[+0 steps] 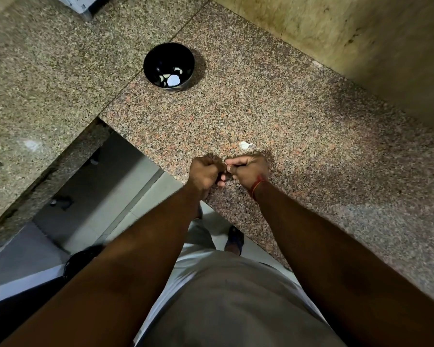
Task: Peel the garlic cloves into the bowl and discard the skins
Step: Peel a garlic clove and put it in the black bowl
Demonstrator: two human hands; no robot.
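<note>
A black bowl (pixel 169 67) stands on the granite counter (pixel 286 116) far ahead of me, with several pale peeled cloves at its bottom. My left hand (pixel 204 172) and my right hand (pixel 248 169) meet over the counter's front edge, fingers curled, pinching a small garlic clove (pixel 225 163) between them; the clove is mostly hidden by the fingers. A white piece of garlic (pixel 244 145) lies on the counter just beyond my right hand. A red thread circles my right wrist.
The counter turns a corner, with a gap (pixel 98 191) at the left opening down to the floor. A tan wall (pixel 361 46) rises at the back right. My foot (pixel 234 240) shows below the counter edge.
</note>
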